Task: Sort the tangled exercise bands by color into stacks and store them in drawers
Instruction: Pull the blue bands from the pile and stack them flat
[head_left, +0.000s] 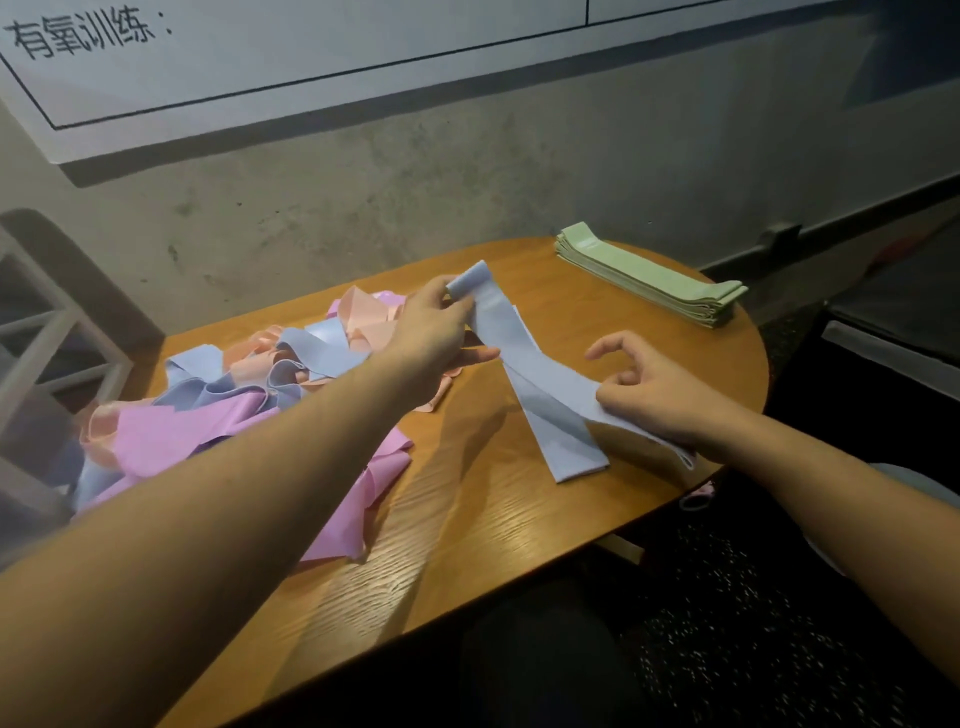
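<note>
A light blue exercise band (540, 382) stretches across the middle of the oval wooden table (493, 519). My left hand (434, 338) grips its far end, lifted off the table. My right hand (660, 400) pinches its near end at the table's right edge. A second blue band lies flat under it. To the left sits a tangled pile of bands (249, 405) in pink, peach and blue. A neat stack of green bands (649, 275) lies at the far right of the table.
A concrete wall with a white board rises behind the table. A white metal frame (47, 343) stands at the left. Dark speckled floor and a dark object (893, 338) lie to the right. A small pink item (698, 496) hangs below the table's right edge.
</note>
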